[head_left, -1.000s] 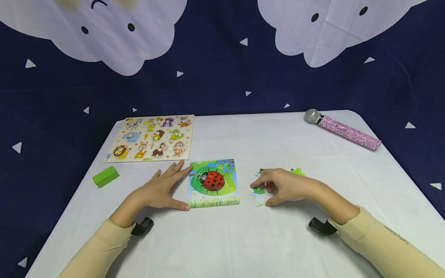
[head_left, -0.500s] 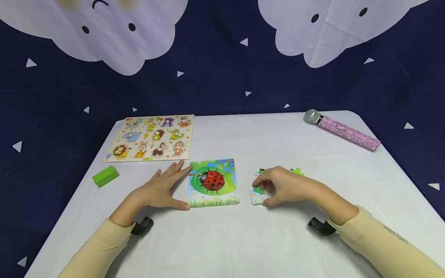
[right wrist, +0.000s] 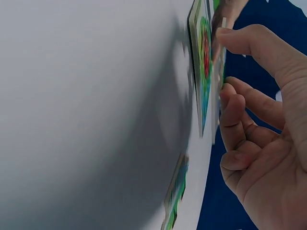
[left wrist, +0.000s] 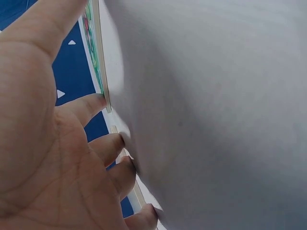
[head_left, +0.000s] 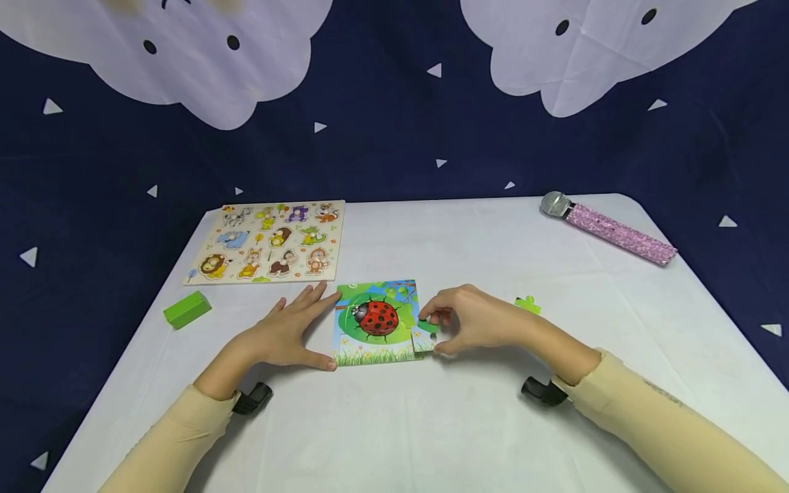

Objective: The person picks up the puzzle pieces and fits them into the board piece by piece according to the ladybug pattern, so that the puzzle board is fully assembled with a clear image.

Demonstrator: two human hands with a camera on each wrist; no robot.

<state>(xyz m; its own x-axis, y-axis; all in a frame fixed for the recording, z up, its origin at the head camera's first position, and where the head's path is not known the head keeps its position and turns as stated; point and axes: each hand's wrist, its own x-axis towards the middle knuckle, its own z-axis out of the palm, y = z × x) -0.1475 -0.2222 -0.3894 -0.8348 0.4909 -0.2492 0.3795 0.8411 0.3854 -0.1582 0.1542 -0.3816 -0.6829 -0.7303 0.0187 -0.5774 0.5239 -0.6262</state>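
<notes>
A square ladybug puzzle (head_left: 377, 319) lies flat in the middle of the white table. My left hand (head_left: 285, 335) is spread at its left side, with the thumb and a fingertip against the puzzle's edge. Between thumb and fingers my right hand (head_left: 481, 319) pinches a puzzle piece (head_left: 423, 339) printed with green, white and flowers. That piece overlaps the puzzle's lower right edge in the head view. From the right wrist camera, the held piece (right wrist: 223, 57) appears raised off the puzzle (right wrist: 204, 72). Part of the piece is hidden by the fingers.
A loose green puzzle piece (head_left: 528, 305) lies behind the right forearm. At the back left is a wooden animal puzzle board (head_left: 265, 243), with a green block (head_left: 188, 310) in front of it. A pink glittery microphone (head_left: 607, 229) lies at the back right.
My right hand has picked up the puzzle piece from the table and carried it left to the ladybug puzzle's right edge. The left hand has stayed in place.
</notes>
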